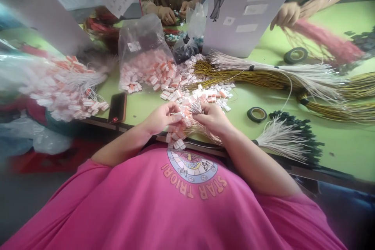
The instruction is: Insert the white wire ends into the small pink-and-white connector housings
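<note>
My left hand point(163, 118) pinches a small white plastic connector point(182, 114) between thumb and fingers. A bundle of thin wires point(195, 106) with silvery tips is gripped in my right hand point(216, 120), its ends pointing toward my left hand. Between and below both hands hang several white and orange connectors point(176, 136) by the table edge. A loose heap of connectors point(209, 93) lies just beyond my fingers. Behind it, a clear plastic bag point(142, 41) holds more of them. Whether the pinched connector is joined to a wire, I cannot tell.
At left lies a large pile of wired connectors point(64, 93) beside a phone point(117, 108). Right are tape rolls point(257, 114) point(295, 55), white wires point(275, 68), yellow wires point(258, 78) and black connectors point(307, 136). Upright boards point(234, 43) stand ahead; two co-workers' hands point(167, 15) point(288, 15) show beyond.
</note>
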